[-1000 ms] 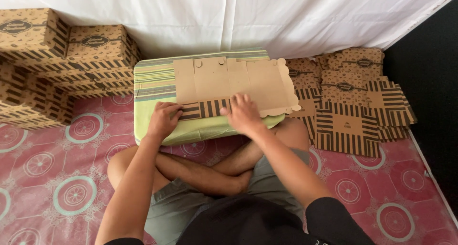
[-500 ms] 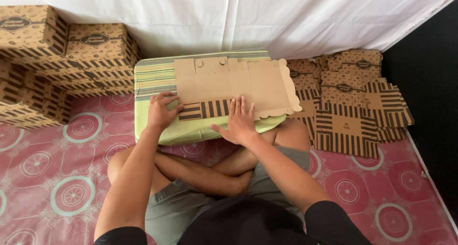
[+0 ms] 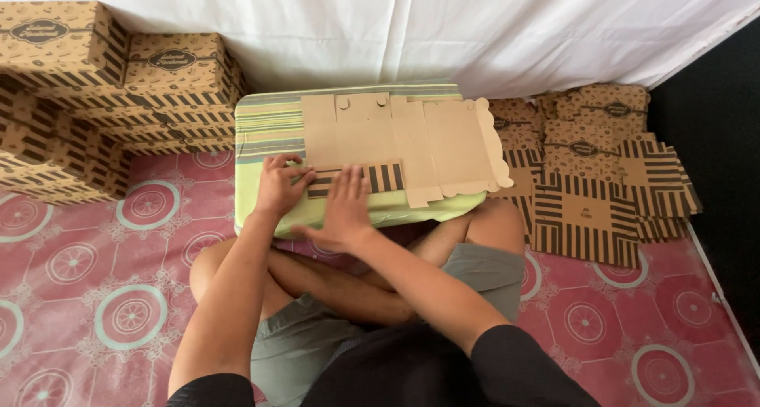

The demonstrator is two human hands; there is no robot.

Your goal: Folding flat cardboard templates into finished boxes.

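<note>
Since the earlier frame the right hand (image 3: 344, 209) has been slid leftward along the striped bottom flap of the flat brown cardboard box blank (image 3: 396, 150), and it is now seen spread open, palm down, pressing on that flap beside the left hand (image 3: 279, 187). By the left hand, fingers curled, the flap's left end is pinched and held against the blank; both hands are now close together, almost touching, where they were set further apart half a second ago. From this it is judged that a fold along the striped flap is being creased flat. The blank itself is laid across a green striped cushion (image 3: 269, 126), which is rested on the crossed legs of the seated person. Finished patterned cardboard boxes (image 3: 111, 82) are stacked at the left against a white cloth backdrop (image 3: 443, 27), and a pile of flat patterned box blanks (image 3: 594, 177) is spread at the right on the pink patterned floor mat (image 3: 87, 272). Hidden from view are the part of the flap beneath the right palm and the cushion's near edge behind the forearms; whether the crease is fully pressed cannot be told. The leftmost boxes are cut off by the frame.
</note>
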